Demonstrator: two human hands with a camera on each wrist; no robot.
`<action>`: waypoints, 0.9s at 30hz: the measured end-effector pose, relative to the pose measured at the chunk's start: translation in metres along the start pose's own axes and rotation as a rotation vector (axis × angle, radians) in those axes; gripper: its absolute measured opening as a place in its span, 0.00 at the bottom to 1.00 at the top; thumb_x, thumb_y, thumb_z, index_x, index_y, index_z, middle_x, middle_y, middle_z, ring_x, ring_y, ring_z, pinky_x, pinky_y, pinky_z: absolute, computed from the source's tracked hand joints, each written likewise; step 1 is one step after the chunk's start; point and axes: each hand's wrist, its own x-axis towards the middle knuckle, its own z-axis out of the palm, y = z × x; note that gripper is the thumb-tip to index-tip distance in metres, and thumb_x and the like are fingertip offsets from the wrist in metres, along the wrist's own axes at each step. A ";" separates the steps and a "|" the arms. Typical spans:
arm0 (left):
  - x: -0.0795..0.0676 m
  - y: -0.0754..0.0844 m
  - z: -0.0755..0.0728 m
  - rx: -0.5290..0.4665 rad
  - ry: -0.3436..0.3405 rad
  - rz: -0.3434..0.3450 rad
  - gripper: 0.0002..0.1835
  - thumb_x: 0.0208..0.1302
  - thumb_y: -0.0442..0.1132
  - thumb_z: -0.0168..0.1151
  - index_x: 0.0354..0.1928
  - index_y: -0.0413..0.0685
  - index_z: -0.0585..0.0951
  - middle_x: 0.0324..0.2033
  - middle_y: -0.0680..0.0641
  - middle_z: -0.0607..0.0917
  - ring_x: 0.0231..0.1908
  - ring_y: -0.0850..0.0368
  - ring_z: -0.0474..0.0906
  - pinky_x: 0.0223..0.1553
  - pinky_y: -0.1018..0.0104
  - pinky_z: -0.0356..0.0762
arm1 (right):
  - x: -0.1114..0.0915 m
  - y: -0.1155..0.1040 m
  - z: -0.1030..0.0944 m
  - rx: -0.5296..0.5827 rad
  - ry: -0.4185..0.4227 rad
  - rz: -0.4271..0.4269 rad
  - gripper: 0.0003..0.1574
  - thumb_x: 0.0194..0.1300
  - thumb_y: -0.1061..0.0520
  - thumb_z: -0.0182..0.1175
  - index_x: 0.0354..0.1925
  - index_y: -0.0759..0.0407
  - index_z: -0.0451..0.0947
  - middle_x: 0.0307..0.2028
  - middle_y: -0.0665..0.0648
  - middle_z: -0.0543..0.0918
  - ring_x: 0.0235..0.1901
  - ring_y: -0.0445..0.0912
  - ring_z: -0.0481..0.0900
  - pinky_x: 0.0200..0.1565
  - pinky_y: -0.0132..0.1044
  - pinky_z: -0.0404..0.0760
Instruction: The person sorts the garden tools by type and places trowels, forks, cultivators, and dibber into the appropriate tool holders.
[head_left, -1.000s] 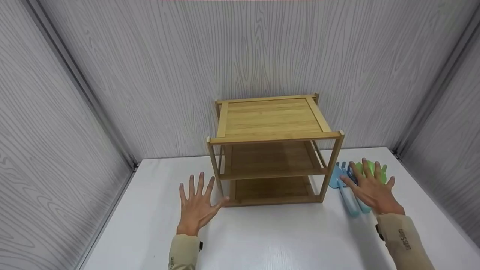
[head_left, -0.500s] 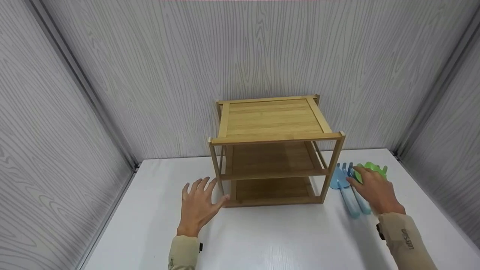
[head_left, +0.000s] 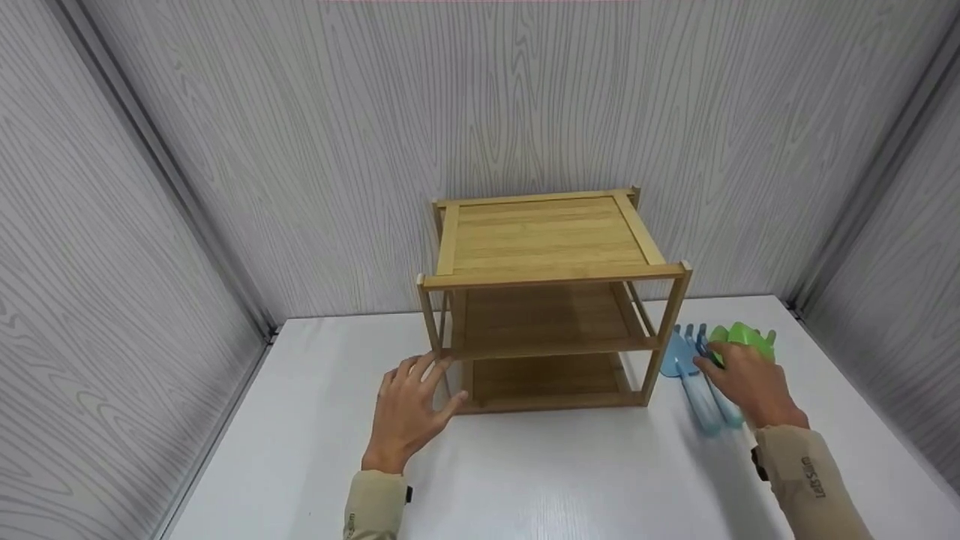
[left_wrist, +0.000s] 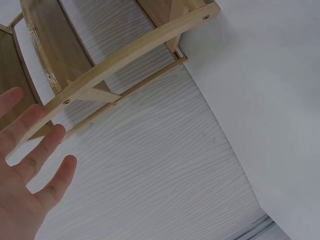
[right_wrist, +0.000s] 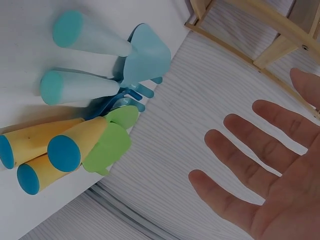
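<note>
A wooden three-tier shelf (head_left: 555,232) stands against the back wall. Near its left front post, my left hand (head_left: 409,409) reaches up with fingers apart and slightly bent. In the left wrist view those fingers overlap the post; whether they touch it I cannot tell. Over the garden tools right of the shelf hovers my right hand (head_left: 750,386), holding nothing, its fingers spread in the right wrist view. Below it lie a light blue trowel (right_wrist: 147,57), a light blue hand fork (right_wrist: 85,89) and green-headed tools (right_wrist: 107,147) with yellow handles (right_wrist: 37,142). A dark blue prong (right_wrist: 102,105) shows among them.
The white table (head_left: 525,480) runs along the back wall (head_left: 525,97), with side panels at left (head_left: 97,300) and right (head_left: 900,300). The shelf's right front post stands close beside the blue trowel.
Both hands have gone from fully spread fingers to bent ones. The left hand has moved right, closer to the shelf post. The right hand stays over the tools; shelf and tools are unmoved.
</note>
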 end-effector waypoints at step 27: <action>0.003 0.007 0.023 0.079 -0.035 0.032 0.25 0.63 0.52 0.68 0.55 0.44 0.81 0.58 0.38 0.80 0.60 0.37 0.75 0.56 0.39 0.77 | 0.004 0.011 0.005 0.202 -0.191 0.169 0.41 0.77 0.40 0.52 0.62 0.78 0.72 0.58 0.76 0.77 0.57 0.72 0.75 0.55 0.69 0.73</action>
